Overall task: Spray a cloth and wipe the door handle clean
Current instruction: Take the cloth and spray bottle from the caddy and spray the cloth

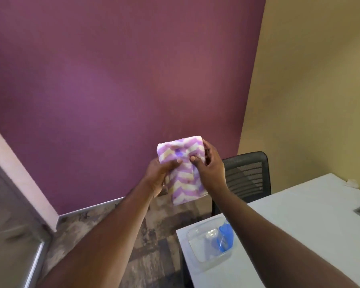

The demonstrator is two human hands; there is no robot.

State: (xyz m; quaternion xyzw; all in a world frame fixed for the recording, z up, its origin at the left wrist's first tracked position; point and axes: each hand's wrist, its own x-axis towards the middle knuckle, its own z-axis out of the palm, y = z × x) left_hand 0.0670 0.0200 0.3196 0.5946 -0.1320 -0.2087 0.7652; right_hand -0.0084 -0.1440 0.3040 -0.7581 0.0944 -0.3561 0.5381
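Both hands, left (157,175) and right (209,163), pinch the folded cloth (183,173) mid-frame; right arm half-hides the blue sprayer (223,239) lower right.

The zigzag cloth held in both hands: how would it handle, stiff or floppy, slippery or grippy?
Probably floppy: the cloth hangs limp below the left hand and right hand. Likely light, since fingertips alone pinch it. Its fluffy surface suggests good grip.

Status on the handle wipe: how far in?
Early. Done: cloth is picked up and folded. In hand: left hand and right hand both grip it mid-air. Left: wiping; no door handle in view. Spray bottle lies in the tray; whether it's been used is unclear.
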